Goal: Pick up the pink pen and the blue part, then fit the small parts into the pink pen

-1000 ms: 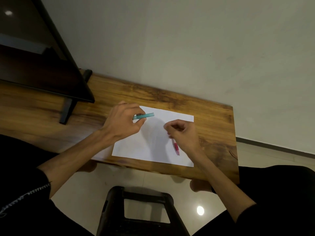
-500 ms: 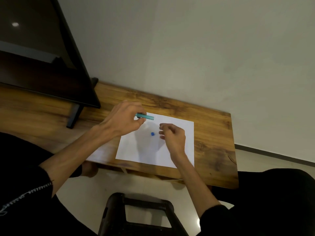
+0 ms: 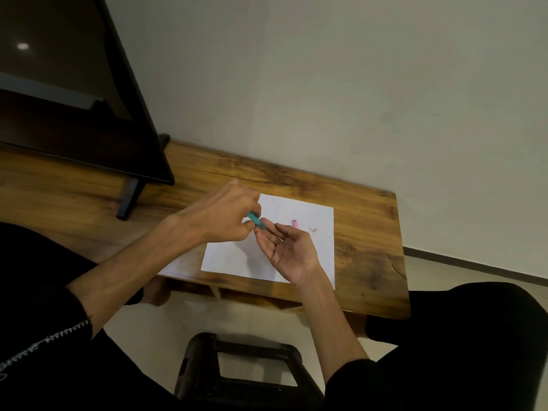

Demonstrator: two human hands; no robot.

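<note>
Wooden surface (image 3: 367, 232) against pale wall (image 3: 355, 84) | left hand (image 3: 219, 218) grips teal pen (image 3: 255, 218) over white paper (image 3: 296, 209) | right hand (image 3: 289, 250), hovering over the sheet half a second ago, now turns palm-up and pinches the pen's free end | blue cap gone from paper, likely being refitted | pink pen pieces (image 3: 296, 223) lie loose on paper

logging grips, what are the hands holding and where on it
Left hand grips the teal pen by one end; right hand touches the other end, grip unclear.
</note>
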